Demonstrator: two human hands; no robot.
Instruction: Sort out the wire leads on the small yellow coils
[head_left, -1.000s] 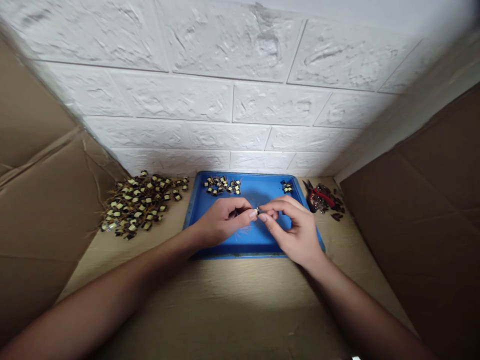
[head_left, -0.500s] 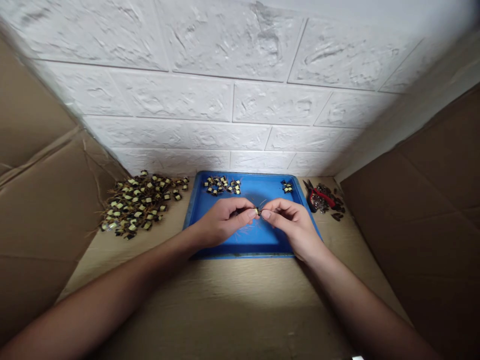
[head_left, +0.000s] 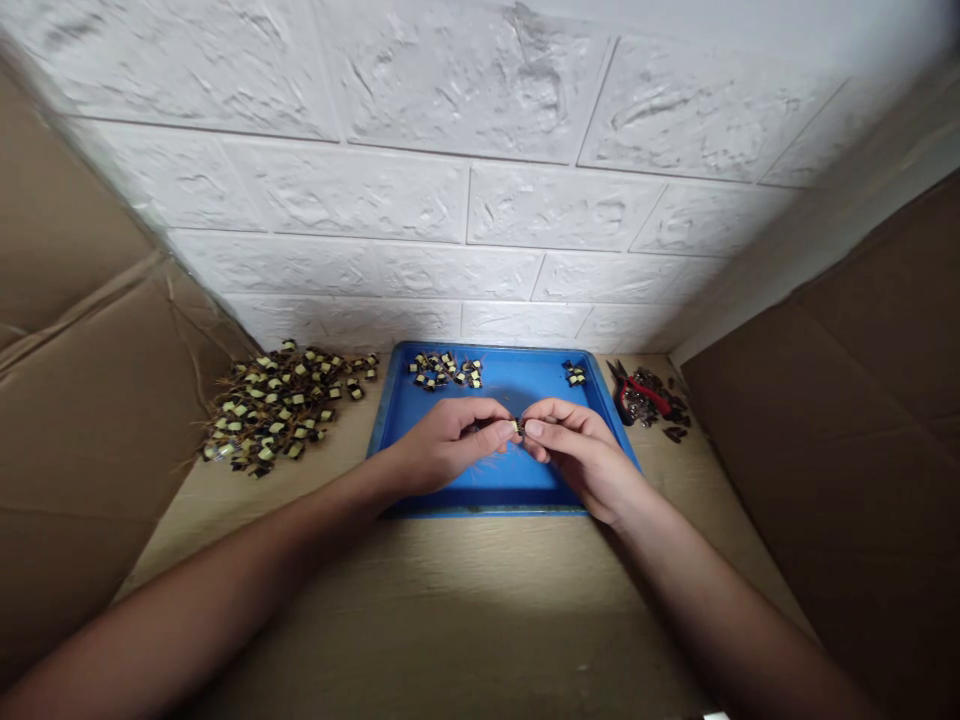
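Observation:
Over the blue tray [head_left: 495,495], a small transformer coil [head_left: 516,427] with yellow tape and black ends is held between both hands. My left hand [head_left: 454,440] is closed, thumb and forefinger pinching its yellow body. From the other side, my right hand [head_left: 577,445] pinches close against it, at the end where the thin wires come out; the fingertips hide the exact grip. Loose copper-coloured wire bits [head_left: 489,465] lie in the tray beneath. Similar coils [head_left: 446,371] sit in the tray's far left corner, and a smaller group of coils [head_left: 574,374] in its far right corner.
Left of the tray, a large heap of coils [head_left: 281,405] lies on the pale tabletop [head_left: 450,600]. Red-handled pliers [head_left: 641,392] rest on small dark pieces [head_left: 675,415] at right. Cardboard panels stand at both sides, a white brick-patterned wall [head_left: 495,270] behind.
My right hand has shifted slightly, its fingers curling in under the coil. The wire ends that stuck up above the fingers no longer show. My left hand stays put.

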